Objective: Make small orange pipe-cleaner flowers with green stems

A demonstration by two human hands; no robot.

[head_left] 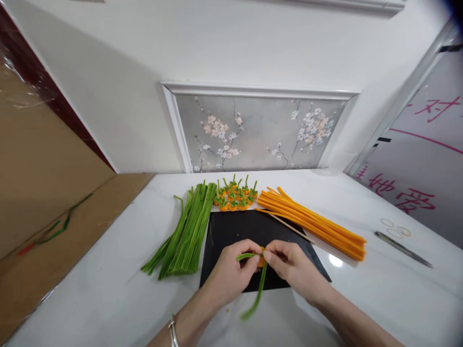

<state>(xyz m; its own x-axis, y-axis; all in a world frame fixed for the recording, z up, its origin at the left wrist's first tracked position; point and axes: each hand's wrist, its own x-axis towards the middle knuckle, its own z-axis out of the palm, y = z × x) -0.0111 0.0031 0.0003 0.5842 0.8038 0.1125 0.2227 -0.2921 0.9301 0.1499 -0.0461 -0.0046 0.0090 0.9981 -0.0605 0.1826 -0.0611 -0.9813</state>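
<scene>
Over the black mat (235,231), both hands meet at a small orange piece (262,261) with a green fuzzy stem (259,294) on it. My left hand (233,267) pinches the piece from the left, and a short green end pokes out over its fingers. My right hand (292,265) has thumb and forefinger pressed together at the green stem, at the upper right of the piece. The long end of the stem hangs down toward me and is slightly blurred. Fingertips partly hide the orange piece.
Green stems (191,231) lie left of the mat, orange stems (314,221) to its right. Several small orange-and-green pieces (235,195) stand behind it. A thin wooden stick (291,227) crosses the mat's corner. Tweezers (403,249) and clear rings (394,233) lie far right.
</scene>
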